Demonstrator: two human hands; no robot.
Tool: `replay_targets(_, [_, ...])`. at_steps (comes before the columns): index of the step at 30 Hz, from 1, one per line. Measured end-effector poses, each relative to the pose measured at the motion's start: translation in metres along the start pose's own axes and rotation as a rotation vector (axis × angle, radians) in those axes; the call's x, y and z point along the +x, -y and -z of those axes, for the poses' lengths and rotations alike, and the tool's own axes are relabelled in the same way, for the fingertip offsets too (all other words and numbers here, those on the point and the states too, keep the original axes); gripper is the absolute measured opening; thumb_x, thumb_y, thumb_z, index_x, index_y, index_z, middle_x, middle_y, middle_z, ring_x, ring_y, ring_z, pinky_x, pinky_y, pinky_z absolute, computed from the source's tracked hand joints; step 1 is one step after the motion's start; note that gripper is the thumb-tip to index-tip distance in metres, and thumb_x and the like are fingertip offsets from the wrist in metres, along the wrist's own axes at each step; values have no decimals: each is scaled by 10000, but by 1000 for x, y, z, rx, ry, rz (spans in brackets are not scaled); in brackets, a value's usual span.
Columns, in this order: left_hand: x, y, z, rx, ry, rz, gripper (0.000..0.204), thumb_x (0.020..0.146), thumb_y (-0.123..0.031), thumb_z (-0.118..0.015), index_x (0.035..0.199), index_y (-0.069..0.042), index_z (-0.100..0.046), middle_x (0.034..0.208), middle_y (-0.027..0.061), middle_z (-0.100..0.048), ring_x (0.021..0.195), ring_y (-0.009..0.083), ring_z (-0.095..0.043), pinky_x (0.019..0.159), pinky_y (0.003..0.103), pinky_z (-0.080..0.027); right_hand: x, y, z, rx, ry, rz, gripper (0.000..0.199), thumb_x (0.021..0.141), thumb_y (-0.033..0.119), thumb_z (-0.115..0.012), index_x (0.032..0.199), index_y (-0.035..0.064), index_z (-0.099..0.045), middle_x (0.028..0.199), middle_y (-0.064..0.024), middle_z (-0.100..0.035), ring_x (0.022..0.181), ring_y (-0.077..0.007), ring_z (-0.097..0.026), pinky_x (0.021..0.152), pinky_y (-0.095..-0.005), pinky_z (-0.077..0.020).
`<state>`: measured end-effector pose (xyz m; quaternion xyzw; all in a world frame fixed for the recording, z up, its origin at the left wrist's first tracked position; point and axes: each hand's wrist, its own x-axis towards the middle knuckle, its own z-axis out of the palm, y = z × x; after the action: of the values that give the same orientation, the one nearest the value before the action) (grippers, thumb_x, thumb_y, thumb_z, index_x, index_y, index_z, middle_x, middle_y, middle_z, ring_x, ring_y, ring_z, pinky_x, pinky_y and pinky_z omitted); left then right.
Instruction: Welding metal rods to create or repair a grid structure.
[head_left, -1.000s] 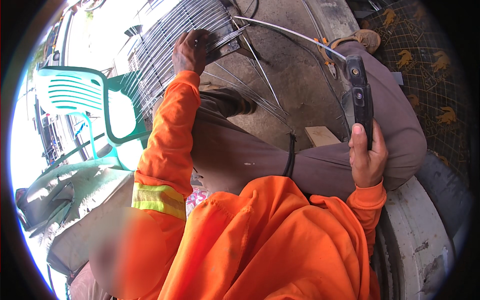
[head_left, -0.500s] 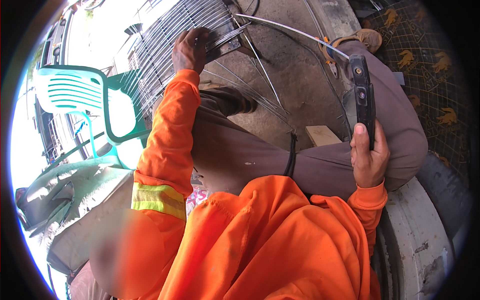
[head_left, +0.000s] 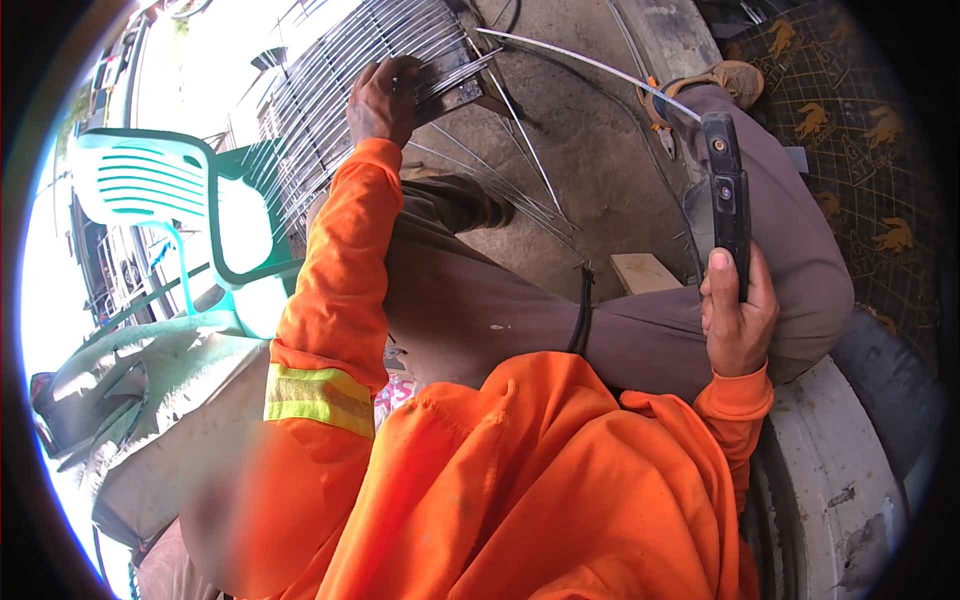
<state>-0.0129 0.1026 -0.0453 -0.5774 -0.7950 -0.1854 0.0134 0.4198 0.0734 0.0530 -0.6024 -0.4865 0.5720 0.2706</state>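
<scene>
At the upper left, my left hand (head_left: 382, 98) lies with bent fingers on a row of thin metal rods (head_left: 350, 60), gripping them close to the near corner of their frame. On the right, my right hand (head_left: 740, 312) is closed around the black handle of a welding electrode holder (head_left: 729, 205), thumb laid along its side. From its far end a long, pale welding rod (head_left: 590, 65) reaches up and left. The rod's tip is just right of the grille's corner, apparently above the floor. My fingertips on the left are partly hidden by the hand.
A green plastic chair (head_left: 210, 200) stands at the left, beside the rods. Loose thin rods (head_left: 500, 180) lie on the concrete floor near my feet. Pliers with orange handles (head_left: 660, 130) and a wooden block (head_left: 645, 272) are near my right leg. A dark cable (head_left: 640, 130) crosses the floor.
</scene>
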Motion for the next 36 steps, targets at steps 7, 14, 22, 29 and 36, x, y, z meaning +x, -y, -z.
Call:
replay_targets(7, [-1,-5,1,-27,29,59,162,918,-292,-634,991,-203,-748,935,84,-669,978,324,-645,878,423,-501,0,-1,0,7,7,7,327,991,310,-629,1141,19,-617,709,30,-522,531,-20,-417,457,-204,-348])
replay_targets(14, [1,-7,2,-4,51,75,158,919,-295,-634,992,-208,-744,924,76,-662,979,318,-643,870,425,-503,1,-2,0,5,5,17,317,994,303,-626,1140,21,-616,708,33,-517,533,-19,-415,459,-203,-350])
replay_targets(22, [1,-6,2,-2,39,73,159,918,-309,-637,978,-204,-741,911,75,-653,947,316,-641,853,431,-503,1,-1,-1,2,10,22,325,996,300,-625,1162,20,-616,713,32,-521,530,-17,-412,456,-202,-347])
replay_targets(29, [2,-7,0,-16,22,33,164,929,-300,-625,979,-199,-744,909,80,-653,933,316,-640,840,435,-499,10,9,-6,63,-34,-1,359,992,347,-629,1159,30,-623,705,33,-515,504,-13,-410,440,-194,-344])
replay_targets(36, [-1,-7,-1,-19,50,61,183,936,-307,-621,984,-186,-750,940,92,-668,964,324,-642,859,427,-495,95,40,-41,141,45,-78,393,969,442,-638,1066,61,-637,692,21,-527,465,-29,-431,401,-210,-349])
